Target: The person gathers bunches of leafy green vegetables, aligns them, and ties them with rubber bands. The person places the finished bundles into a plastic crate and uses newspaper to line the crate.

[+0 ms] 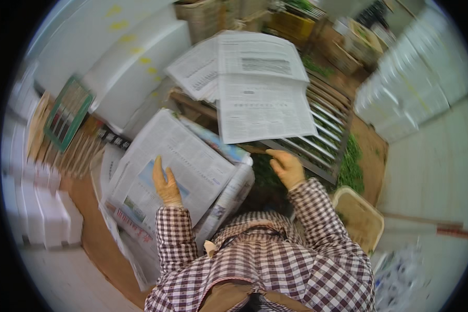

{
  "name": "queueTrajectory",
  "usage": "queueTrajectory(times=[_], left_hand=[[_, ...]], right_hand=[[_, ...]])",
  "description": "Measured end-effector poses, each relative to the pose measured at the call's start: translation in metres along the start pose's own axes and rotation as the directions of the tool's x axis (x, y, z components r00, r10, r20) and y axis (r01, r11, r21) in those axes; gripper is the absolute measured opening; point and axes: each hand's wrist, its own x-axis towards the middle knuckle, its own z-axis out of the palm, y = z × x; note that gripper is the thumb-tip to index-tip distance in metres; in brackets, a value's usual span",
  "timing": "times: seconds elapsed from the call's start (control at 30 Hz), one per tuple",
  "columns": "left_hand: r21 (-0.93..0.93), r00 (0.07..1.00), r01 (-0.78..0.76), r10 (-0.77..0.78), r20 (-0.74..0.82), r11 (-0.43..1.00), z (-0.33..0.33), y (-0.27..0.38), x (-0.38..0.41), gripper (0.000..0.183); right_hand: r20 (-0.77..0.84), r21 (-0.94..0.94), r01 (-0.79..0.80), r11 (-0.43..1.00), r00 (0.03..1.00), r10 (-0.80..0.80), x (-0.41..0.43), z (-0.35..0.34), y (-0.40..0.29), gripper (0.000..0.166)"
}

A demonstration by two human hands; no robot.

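My left hand is over a stack of newspapers at the left, fingers apart and nothing gripped. I cannot tell whether it touches the top sheet. Beside the front edge of a slatted rack, my right hand points left with thumb and forefinger apart. No held thing shows in it. Newspaper sheets lie spread over the rack, overlapping and hanging past its near edge. A rolled or folded paper bundle runs along the right side of the stack.
Green leaves lie under and beside the rack. A pale plastic basin stands right of my right arm. White foam boxes are piled at the right, more foam pieces at the left. A green-framed panel leans against stacked cardboard.
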Motion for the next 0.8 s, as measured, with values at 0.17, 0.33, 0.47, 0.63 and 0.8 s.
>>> queueTrajectory(times=[0.17,0.33,0.47,0.63,0.8], left_hand=[[-0.383,0.864,-0.335,0.443,0.24,0.861,-0.036,0.094,-0.002,0.036],[-0.41,0.601,-0.507,0.652,0.462,0.758,-0.034,0.089,0.007,0.042],[0.037,0.64,-0.642,0.509,0.575,0.766,-0.012,0.053,0.022,0.056],[0.261,0.567,-0.719,0.325,0.757,0.644,-0.001,0.065,0.005,0.054],[0.25,0.634,-0.686,0.393,0.666,0.683,-0.022,0.041,-0.014,0.05]], right_hand=[[-0.535,0.296,-0.487,0.822,0.628,0.565,-0.27,-0.06,-0.007,0.025],[-0.592,0.643,-0.528,0.555,0.117,0.797,-0.429,0.021,-0.06,0.029],[-0.47,0.873,-0.086,0.481,0.118,0.875,-0.45,0.055,-0.067,0.036],[-0.547,0.693,-0.341,0.635,0.324,0.772,-0.427,-0.032,-0.003,0.035],[-0.608,0.699,-0.351,0.623,0.169,0.776,-0.459,-0.027,0.012,0.027]])
